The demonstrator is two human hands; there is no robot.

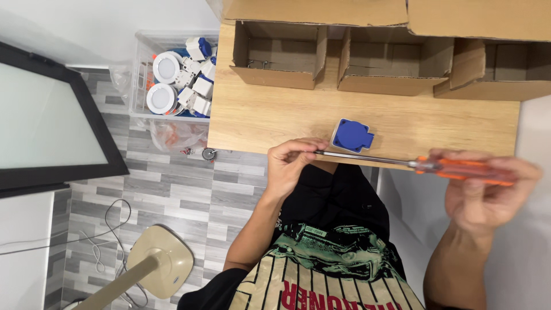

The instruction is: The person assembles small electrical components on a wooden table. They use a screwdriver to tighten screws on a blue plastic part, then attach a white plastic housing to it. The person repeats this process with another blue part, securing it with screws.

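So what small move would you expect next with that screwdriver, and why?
Probably bring the screwdriver tip down onto the blue socket. The right hand holds its orange handle, the left hand pinches the shaft near the tip, and the socket lies on the wooden table just beyond.

I see a light wooden table. Three open cardboard boxes line its far edge, and a blue socket cover lies near its front edge.

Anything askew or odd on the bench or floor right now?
Only small things: a small silver round part lies loose on the grey tile floor below the wooden table's edge. The blue square socket sits turned askew near that edge.
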